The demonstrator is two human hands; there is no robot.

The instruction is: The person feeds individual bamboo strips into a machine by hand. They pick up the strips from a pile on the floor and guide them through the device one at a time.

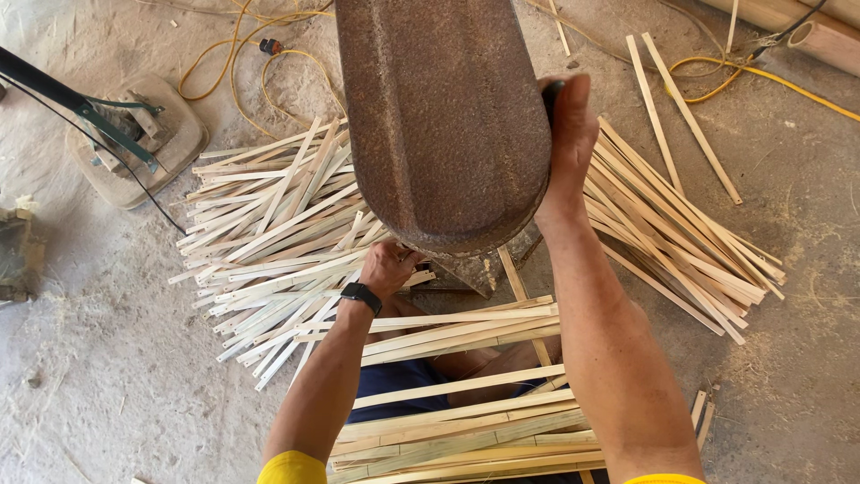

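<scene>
Up close, a big rusty brown metal cover [445, 125] with a rounded lower end filled the middle of the view, and both bare arms reached toward it. The right hand [566, 134] was raised along the cover's right edge, fingers closed around a dark handle [553, 91] whose top just showed above the knuckles. The left hand [387, 267], with a black watch [361, 295] on its wrist, was tucked under the cover's lower rim with the fingers curled in; whatever it pinched there was hidden by the rim, so it could not be told what it gripped.

A loose pile of pale bamboo strips [269, 242] lay fanned out on the dusty floor [107, 376] to the left of the cover. A second pile of strips [667, 229] lay to the right, slanting away from the right forearm. More strips [466, 421] lay crosswise over the person's lap, between the two arms, with dark blue cloth showing beneath them.

A yellow cable [228, 67] looped on the floor beyond the left pile, and another yellow cable [761, 76] ran across the top right. A pale flat base with a green metal frame [134, 134] sat on the floor at the far left
</scene>
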